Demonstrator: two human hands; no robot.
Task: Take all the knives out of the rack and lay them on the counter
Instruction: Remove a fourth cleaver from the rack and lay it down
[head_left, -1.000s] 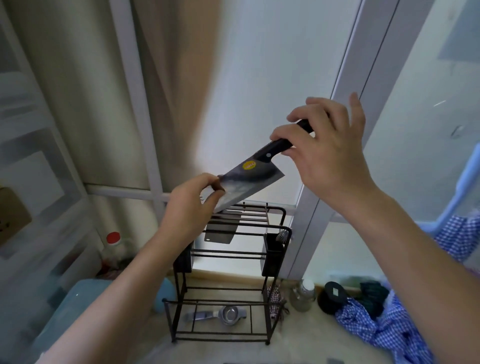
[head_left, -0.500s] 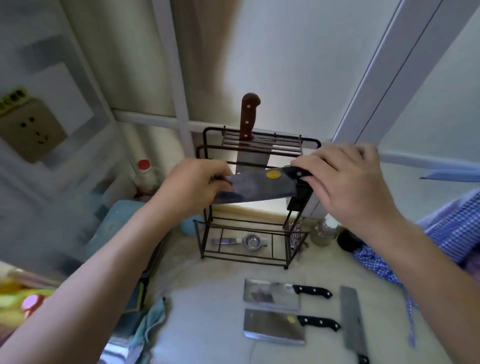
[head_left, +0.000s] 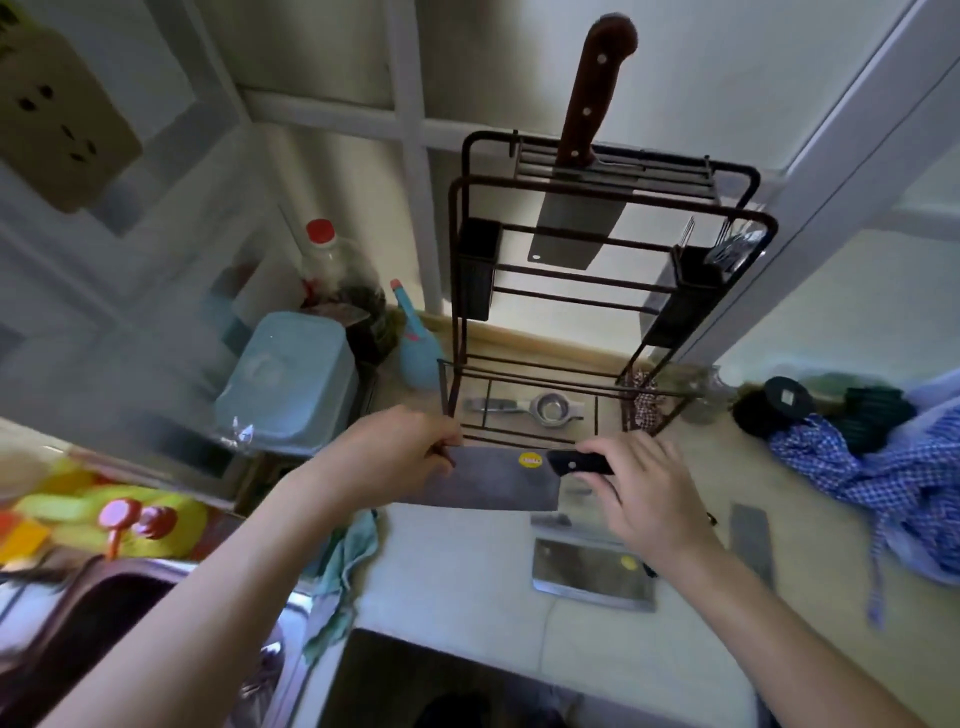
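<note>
A cleaver (head_left: 493, 480) with a black handle and a yellow sticker is held level just above the counter (head_left: 467, 587), in front of the black wire rack (head_left: 613, 182). My left hand (head_left: 395, 452) pinches the far end of its blade. My right hand (head_left: 644, 493) grips its handle. One brown-handled cleaver (head_left: 582, 156) still stands in the rack's top slots. On the counter lie a cleaver (head_left: 592, 574) with a yellow sticker, another cleaver (head_left: 582, 514) mostly hidden under my right hand, and a narrow blade (head_left: 750, 535) at the right.
A blue lidded tub (head_left: 291, 384), a red-capped bottle (head_left: 337, 275) and a blue spray bottle (head_left: 415, 343) stand left of the rack. A steel sink (head_left: 104, 623) and a green cloth (head_left: 337, 571) are at the lower left. A blue checked cloth (head_left: 878, 467) lies at the right.
Both hands carried the cleaver down from above the rack to just above the counter in front of it. The view tilted down, showing the counter and the laid-out knives.
</note>
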